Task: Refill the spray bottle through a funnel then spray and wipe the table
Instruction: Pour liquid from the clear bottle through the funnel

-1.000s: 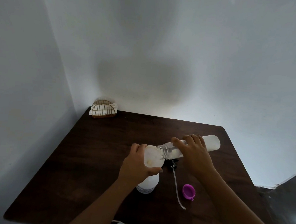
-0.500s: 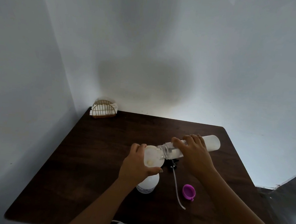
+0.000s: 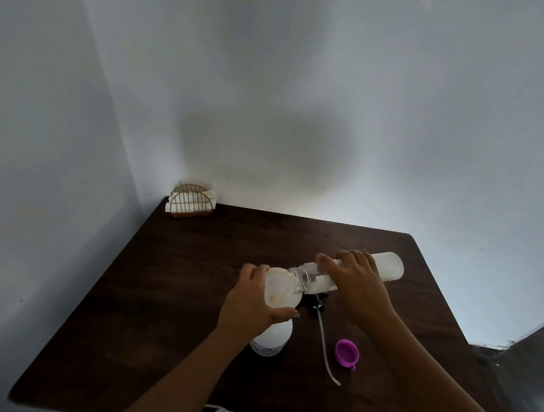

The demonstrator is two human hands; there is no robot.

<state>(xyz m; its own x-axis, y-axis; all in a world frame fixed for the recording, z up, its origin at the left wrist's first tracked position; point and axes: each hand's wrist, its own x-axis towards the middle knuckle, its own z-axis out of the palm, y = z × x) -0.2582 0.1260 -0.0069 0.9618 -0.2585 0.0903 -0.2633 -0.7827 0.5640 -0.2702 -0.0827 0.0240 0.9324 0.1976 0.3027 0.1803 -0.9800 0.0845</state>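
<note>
A white spray bottle (image 3: 271, 338) stands upright on the dark wooden table (image 3: 172, 279), with a white funnel (image 3: 282, 288) in its neck. My left hand (image 3: 253, 302) grips the funnel's rim. My right hand (image 3: 355, 282) holds a clear water bottle (image 3: 387, 267) tipped almost level, its open mouth over the funnel. The black spray head (image 3: 317, 304) with its long dip tube (image 3: 326, 350) lies on the table just right of the spray bottle. A purple cap (image 3: 346, 353) lies further right.
A gold wire napkin holder (image 3: 191, 201) with white napkins sits in the far left corner against the wall. White walls close the table on the left and back. The right table edge drops to a dark floor (image 3: 524, 360).
</note>
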